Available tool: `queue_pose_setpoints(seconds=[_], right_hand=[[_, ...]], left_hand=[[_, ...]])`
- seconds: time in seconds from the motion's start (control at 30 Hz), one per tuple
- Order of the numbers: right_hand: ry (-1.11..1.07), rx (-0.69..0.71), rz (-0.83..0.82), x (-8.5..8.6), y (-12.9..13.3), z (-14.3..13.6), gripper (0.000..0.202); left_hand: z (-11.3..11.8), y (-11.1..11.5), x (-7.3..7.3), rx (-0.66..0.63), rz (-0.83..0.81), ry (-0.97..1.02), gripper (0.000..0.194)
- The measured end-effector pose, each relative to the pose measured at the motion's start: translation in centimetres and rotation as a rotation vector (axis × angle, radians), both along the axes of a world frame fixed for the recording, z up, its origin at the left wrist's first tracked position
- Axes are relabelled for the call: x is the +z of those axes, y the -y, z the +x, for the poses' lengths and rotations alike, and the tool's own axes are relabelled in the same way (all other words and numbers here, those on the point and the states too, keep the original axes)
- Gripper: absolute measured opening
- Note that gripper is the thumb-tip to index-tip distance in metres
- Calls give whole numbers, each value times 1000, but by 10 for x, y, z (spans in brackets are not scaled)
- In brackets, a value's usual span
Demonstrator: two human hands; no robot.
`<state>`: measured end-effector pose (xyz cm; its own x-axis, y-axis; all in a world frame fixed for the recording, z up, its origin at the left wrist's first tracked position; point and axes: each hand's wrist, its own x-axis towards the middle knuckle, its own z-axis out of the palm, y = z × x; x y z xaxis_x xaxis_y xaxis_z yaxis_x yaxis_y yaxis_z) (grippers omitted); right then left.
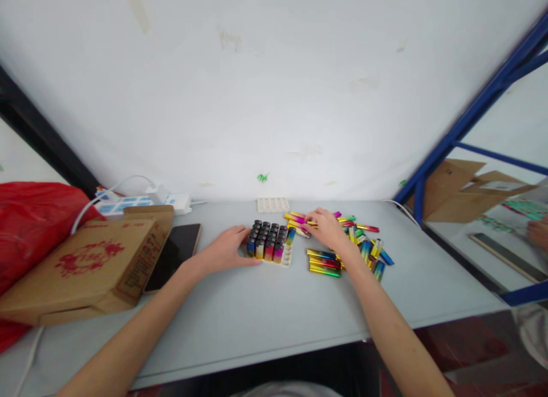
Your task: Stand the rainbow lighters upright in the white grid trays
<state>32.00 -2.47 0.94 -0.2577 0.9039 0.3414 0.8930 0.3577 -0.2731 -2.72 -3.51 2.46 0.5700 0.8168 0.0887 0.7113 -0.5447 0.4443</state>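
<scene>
Several black-topped lighters [269, 240] stand upright in rows in a white tray [286, 259] on the grey table. One blue and yellow lighter [290, 236] stands in the tray's right column, above bare slots. My left hand [229, 248] rests against the tray's left side, thumb and fingers apart. My right hand [324, 228] is over the loose metallic lighters [346, 221], its fingertips bent at a pink and yellow one [298, 225]; whether it grips one cannot be made out. A stack of lighters [324, 263] lies below that hand.
A second white tray [273, 205] lies by the wall. At the left are a cardboard box [81, 260], a dark phone or tablet [175, 254], a power strip [182, 203] and a red bag [43, 214]. A blue frame [454, 132] stands right, with another person's hand [539, 231] beyond.
</scene>
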Motion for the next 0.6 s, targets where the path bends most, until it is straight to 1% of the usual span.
queue_pose_setpoints(seconds=[0.07, 0.13, 0.2, 0.27, 0.33, 0.37, 0.47, 0.53, 0.6], right_hand=[[59, -31, -11, -5, 2, 2, 16], [70, -29, -8, -9, 4, 3, 16], [42, -3, -10, -12, 5, 4, 13], [-46, 30, -12, -13, 6, 4, 10], [-216, 41, 0, -12, 7, 3, 11], [-333, 30, 11, -11, 8, 2, 15], [-753, -55, 24, -2, 10, -4, 35], [-1063, -75, -27, 5, 13, -12, 44], [-1336, -31, -131, 12, 17, -22, 47]], left_hand=[[0, -1, 0, -6, 4, -11, 58], [0, -1, -1, -12, 7, -8, 60], [0, -2, -1, -13, 4, 1, 60], [0, -2, -1, -11, -4, -8, 60], [0, -2, -1, -8, -3, -18, 60], [-1, -2, -1, -7, 1, -19, 60], [-1, -2, -1, -11, 12, -7, 60], [-2, -2, -1, -14, 15, -2, 59], [-2, -2, -1, -11, 19, 7, 58]])
